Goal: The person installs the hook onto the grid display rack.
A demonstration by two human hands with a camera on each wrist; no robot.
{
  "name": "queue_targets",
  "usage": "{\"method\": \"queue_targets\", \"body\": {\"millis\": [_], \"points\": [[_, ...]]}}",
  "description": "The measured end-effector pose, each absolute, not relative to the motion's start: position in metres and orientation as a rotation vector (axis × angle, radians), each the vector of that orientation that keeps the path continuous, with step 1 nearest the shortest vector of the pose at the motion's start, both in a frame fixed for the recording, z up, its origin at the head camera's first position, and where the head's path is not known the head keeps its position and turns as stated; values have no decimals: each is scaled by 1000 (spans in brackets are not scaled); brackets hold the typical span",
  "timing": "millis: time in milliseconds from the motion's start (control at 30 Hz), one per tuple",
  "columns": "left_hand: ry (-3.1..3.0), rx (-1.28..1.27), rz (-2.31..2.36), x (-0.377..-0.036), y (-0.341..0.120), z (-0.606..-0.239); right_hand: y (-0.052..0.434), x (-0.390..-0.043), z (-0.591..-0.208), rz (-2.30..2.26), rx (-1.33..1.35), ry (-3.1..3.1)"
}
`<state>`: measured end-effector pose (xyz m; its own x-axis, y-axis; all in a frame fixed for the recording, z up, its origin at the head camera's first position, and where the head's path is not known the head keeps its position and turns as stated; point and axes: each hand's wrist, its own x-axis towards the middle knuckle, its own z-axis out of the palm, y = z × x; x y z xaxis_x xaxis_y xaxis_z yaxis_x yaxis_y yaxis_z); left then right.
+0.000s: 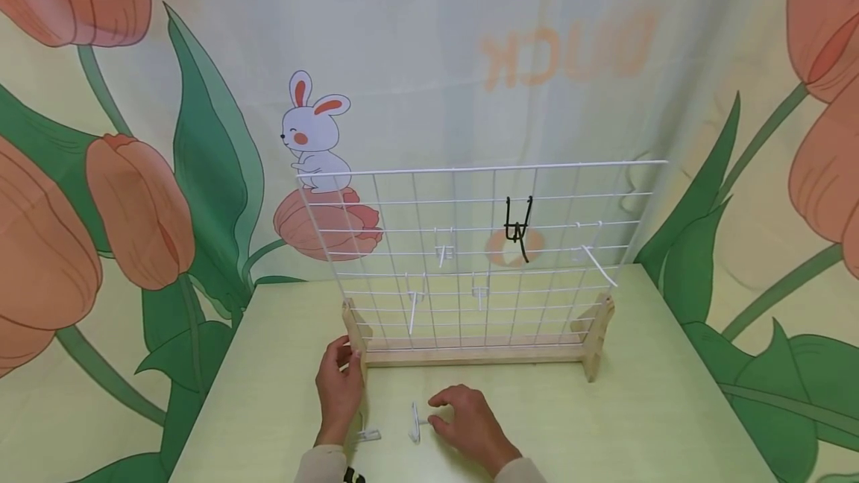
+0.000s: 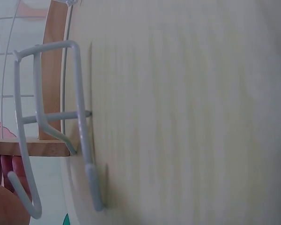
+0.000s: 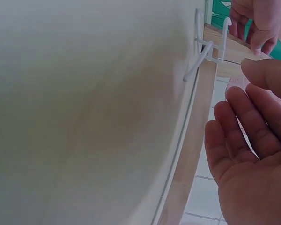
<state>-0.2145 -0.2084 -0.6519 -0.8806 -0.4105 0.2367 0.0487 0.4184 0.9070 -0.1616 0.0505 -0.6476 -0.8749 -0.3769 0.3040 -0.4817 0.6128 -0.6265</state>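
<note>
My left hand grips the left wooden foot of a stand, fingers and thumb around its edge. That foot helps hold up a white wire grid panel. My right hand is held over the table, fingers loosely curved and apart, with nothing in it. Just left of its fingertips, a white wire hook is on the table. A second white hook lies beside my left wrist. Up close in the left wrist view, a white hook shows its two bent prongs.
On the grid hang a black double hook and several white hooks, one long one at the right. A wooden bar joins the two feet. Behind the pale table hangs a curtain printed with tulips and a rabbit.
</note>
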Motion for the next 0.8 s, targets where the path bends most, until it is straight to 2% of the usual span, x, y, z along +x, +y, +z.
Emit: {"method": "queue_targets", "body": {"millis": [800], "points": [[-2261, 321, -1461, -214, -208, -653, 51, -163, -660, 1151, 775, -2935]]}}
